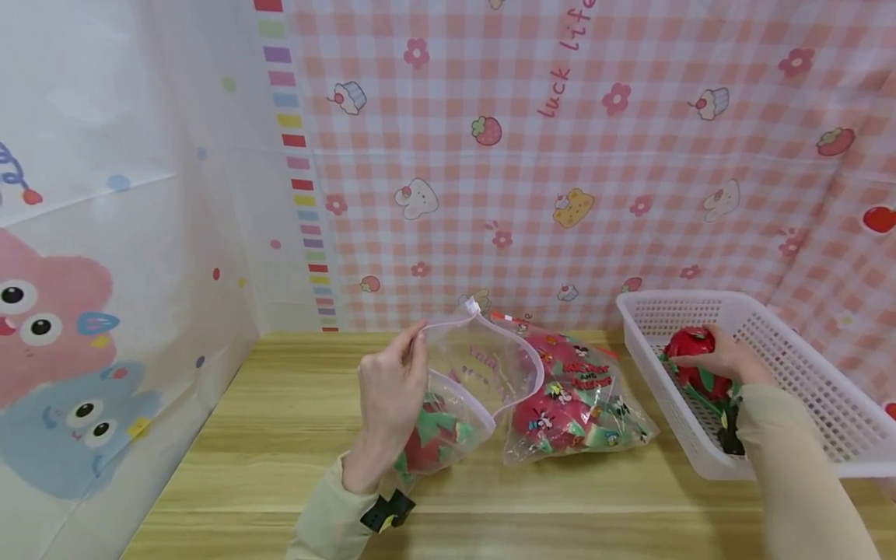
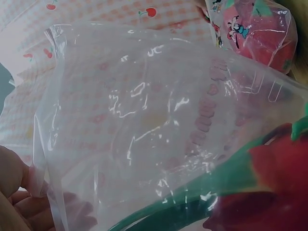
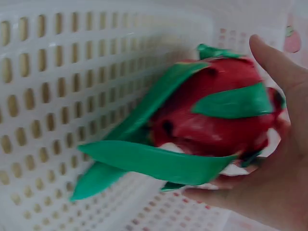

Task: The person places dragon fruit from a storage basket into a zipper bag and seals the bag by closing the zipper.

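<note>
My left hand (image 1: pixel 393 381) pinches the rim of a clear zip bag (image 1: pixel 448 348) whose mouth gapes wide. Inside that bag lies a red and green dragon fruit (image 2: pixel 274 175), seen through the plastic in the left wrist view. On the right, my right hand (image 1: pixel 731 362) reaches into a white basket (image 1: pixel 633 365) and holds another dragon fruit (image 3: pixel 221 120), with the fingers beneath it and the thumb spread along its far side. Long green leaves (image 3: pixel 159 161) trail from this fruit towards the slotted basket wall.
A second clear bag (image 1: pixel 581 397) printed with cartoon figures, with red and green fruit in it, stands between the open bag and the basket. Wooden table (image 1: pixel 273 443) surrounds them. A pink checked cloth (image 1: pixel 532 155) hangs behind, and a white patterned one (image 1: pixel 161 257) at the left.
</note>
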`<state>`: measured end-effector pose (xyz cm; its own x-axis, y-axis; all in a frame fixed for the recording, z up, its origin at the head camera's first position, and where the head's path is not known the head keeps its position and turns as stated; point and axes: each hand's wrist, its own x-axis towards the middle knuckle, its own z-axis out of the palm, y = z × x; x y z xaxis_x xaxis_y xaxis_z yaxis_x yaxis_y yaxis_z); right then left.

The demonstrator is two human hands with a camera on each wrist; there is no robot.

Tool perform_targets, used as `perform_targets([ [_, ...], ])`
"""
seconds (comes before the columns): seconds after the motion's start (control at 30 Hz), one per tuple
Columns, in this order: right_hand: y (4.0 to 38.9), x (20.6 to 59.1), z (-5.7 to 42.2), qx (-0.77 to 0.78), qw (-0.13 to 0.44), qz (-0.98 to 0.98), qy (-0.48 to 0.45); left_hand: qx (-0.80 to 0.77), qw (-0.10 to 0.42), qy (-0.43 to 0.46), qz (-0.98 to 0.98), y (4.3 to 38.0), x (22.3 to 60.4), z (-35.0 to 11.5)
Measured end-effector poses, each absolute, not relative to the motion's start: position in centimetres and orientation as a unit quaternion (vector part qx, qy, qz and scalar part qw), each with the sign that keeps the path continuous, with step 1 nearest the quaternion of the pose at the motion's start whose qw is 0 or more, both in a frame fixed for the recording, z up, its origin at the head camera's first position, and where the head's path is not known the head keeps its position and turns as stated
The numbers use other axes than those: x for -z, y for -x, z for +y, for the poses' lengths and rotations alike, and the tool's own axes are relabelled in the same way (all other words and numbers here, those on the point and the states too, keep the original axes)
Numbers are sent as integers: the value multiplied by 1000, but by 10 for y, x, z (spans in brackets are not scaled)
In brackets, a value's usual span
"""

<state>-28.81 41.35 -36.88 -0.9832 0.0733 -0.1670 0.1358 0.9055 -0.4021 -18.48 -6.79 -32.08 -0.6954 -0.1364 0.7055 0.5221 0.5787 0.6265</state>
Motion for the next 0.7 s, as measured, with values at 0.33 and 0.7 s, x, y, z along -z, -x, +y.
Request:
perform_targets([
  [0.33,286,385,421,210,53,973,-75,455,379,120,-797,183,320,-69],
  [0.7,284,387,420,193,26,977,-81,458,384,120,-793,184,322,-71],
])
